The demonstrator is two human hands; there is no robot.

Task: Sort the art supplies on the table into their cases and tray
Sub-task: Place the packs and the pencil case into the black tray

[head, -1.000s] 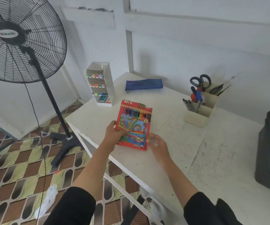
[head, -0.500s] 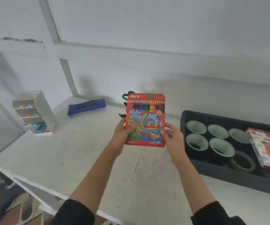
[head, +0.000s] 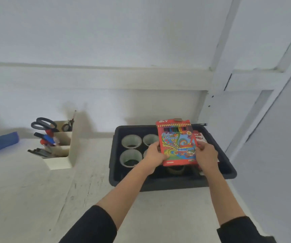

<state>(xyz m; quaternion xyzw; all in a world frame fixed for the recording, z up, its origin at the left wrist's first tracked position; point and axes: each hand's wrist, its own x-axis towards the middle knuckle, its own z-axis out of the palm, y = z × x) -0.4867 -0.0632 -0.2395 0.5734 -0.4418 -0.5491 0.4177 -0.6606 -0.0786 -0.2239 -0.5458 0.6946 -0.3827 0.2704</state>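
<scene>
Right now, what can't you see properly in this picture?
Head view:
- Second red box in the tray: mostly behind the pencil box and right hand.
- One cup: mostly covered by the left hand.
- Blue pouch: cut off by the left edge.
- Pens in the organizer: too small to tell apart.

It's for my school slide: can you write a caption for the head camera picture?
Left hand and right hand hold a red colour pencil box above the black tray of cups.
</scene>
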